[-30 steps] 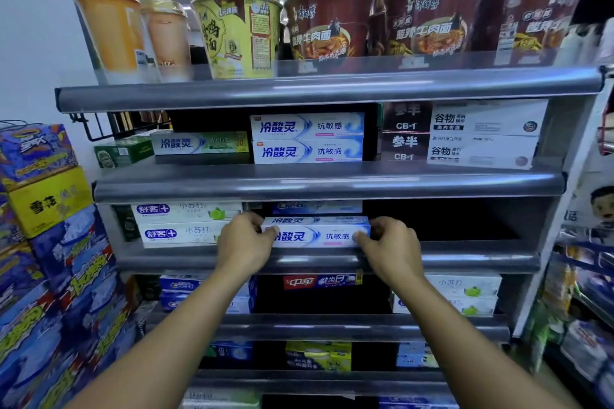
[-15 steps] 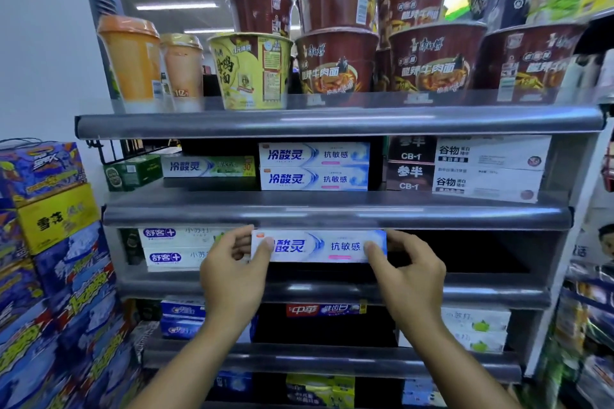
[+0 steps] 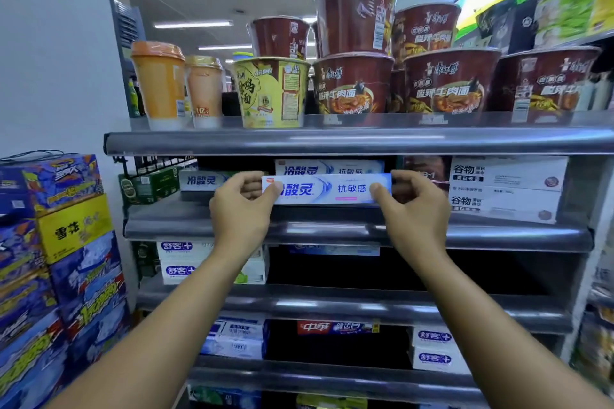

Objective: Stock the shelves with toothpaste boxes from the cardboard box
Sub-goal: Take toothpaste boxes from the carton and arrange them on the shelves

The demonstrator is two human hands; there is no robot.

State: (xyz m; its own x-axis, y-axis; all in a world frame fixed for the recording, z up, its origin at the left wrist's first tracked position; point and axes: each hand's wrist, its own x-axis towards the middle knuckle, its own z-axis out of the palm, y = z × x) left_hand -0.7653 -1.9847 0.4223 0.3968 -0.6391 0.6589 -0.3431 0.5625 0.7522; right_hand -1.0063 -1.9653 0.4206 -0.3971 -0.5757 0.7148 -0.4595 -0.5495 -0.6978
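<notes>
A long white-and-blue toothpaste box (image 3: 327,189) is held level in front of the second shelf (image 3: 332,232). My left hand (image 3: 241,206) pinches its left end and my right hand (image 3: 412,206) pinches its right end. Just behind it, a matching toothpaste box (image 3: 329,167) lies on that shelf, mostly hidden. The cardboard box is out of view.
Noodle cups (image 3: 352,86) and drink cups (image 3: 159,83) line the top shelf. White toothpaste boxes (image 3: 505,186) sit right of my hands, a pale box (image 3: 202,180) and green packs (image 3: 149,183) left. Lower shelves hold more toothpaste boxes (image 3: 179,262). Stacked blue cartons (image 3: 50,242) stand at the left.
Both hands have lifted the toothpaste box from the third shelf up to the second shelf's level, in front of the matching boxes there. The view has tilted upward.
</notes>
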